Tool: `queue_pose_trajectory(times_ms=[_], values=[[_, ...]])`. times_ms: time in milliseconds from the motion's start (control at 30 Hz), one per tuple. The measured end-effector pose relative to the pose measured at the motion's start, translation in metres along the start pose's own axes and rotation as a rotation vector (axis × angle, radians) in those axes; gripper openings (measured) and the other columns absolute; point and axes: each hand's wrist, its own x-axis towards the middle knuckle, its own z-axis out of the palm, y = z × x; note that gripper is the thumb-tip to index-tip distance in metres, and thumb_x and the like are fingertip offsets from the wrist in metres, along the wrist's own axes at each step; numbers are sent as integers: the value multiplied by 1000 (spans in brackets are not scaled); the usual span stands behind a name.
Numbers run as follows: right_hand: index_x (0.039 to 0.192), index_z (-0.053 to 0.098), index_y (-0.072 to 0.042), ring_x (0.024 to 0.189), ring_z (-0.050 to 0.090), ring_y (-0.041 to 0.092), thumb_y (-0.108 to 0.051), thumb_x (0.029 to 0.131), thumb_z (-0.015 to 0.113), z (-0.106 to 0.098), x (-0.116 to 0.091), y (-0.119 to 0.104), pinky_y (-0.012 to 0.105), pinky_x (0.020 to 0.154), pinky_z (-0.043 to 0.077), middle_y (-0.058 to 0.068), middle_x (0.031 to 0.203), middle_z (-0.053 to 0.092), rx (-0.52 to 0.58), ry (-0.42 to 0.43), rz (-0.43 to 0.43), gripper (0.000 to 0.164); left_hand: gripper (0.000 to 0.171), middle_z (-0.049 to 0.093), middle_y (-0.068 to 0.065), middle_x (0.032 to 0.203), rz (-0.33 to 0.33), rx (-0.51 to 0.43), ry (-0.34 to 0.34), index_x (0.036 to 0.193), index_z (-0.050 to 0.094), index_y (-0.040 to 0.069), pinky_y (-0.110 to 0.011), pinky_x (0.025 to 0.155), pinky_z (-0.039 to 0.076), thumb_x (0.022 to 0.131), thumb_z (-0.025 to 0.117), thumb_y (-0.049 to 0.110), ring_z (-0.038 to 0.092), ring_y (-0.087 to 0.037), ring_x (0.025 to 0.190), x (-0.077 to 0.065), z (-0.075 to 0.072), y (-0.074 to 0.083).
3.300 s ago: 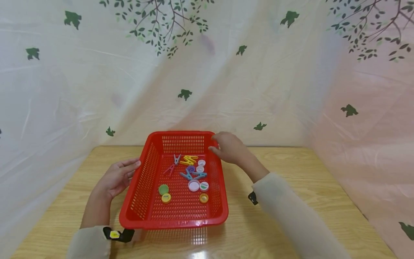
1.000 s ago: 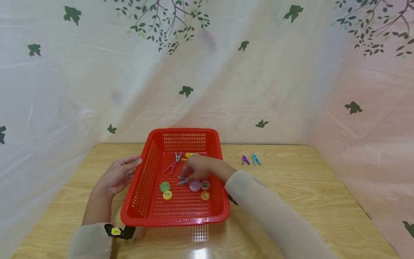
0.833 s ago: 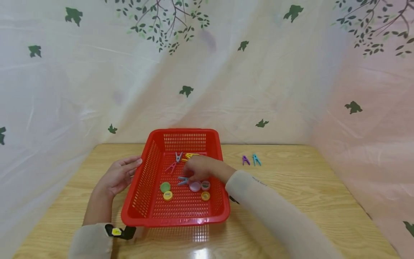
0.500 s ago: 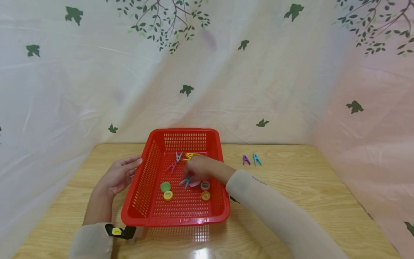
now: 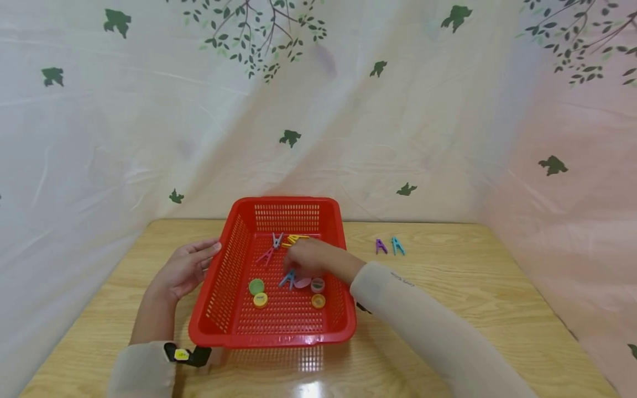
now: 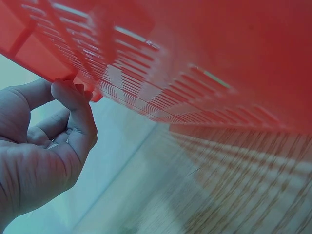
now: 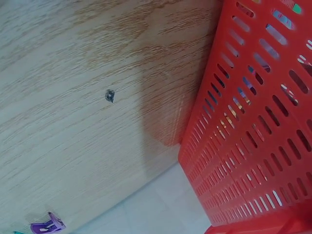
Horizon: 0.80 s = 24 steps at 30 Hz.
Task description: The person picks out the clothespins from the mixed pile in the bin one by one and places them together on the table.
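My left hand (image 5: 186,268) pinches the left rim of a red plastic basket (image 5: 269,339) between thumb and fingers, as the left wrist view shows at the basket's outer wall (image 6: 146,83). My right hand (image 5: 308,257) reaches down inside with curled fingers, pinching a blue clothespin (image 5: 287,279) whose legs point towards me. Just beside it lies a pink cap (image 5: 302,282), partly under the hand. A white cap with a printed top (image 5: 317,285) and an orange cap (image 5: 318,300) sit to the right. The right wrist view sees only the basket's outer side (image 7: 253,126), not the fingers.
Also inside are a green cap (image 5: 256,287), a yellow cap (image 5: 260,300), a pink clothespin (image 5: 266,256), a grey clothespin (image 5: 277,241) and yellow clothespins (image 5: 293,240). On the wooden table (image 5: 438,287), a purple clothespin (image 5: 380,246) and a turquoise clothespin (image 5: 397,246) lie right of the basket.
From the basket's right rim, my right hand has moved into the basket. The blue clothespin has turned under its fingers and the pink cap has tilted. My left hand keeps its place.
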Motion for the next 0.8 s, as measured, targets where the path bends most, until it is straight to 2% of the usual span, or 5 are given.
queue_pose_trajectory(times_ms=[367,667,800], values=[[115,78,-23,92,62,7,-16,97,71,0,-1,1,29,95,54,-12,104,72,37,-16,-25,20,21,76,-3,112,2,-9,2,122,72,14,-36,86,61,104,62,20,74,-15,97,1,0,0],[129,72,-26,91,61,11,-11,90,74,-2,-1,-1,24,79,54,-9,112,69,144,-27,25,42,22,76,-3,112,-5,-5,8,122,72,14,-35,86,61,103,64,20,73,-15,98,2,-1,1],[133,69,-27,94,60,11,-13,90,73,-2,-1,-1,26,83,54,-9,120,69,128,-26,10,45,23,76,-3,112,-6,4,12,123,72,14,-36,86,61,103,64,21,74,-16,98,2,-1,2]])
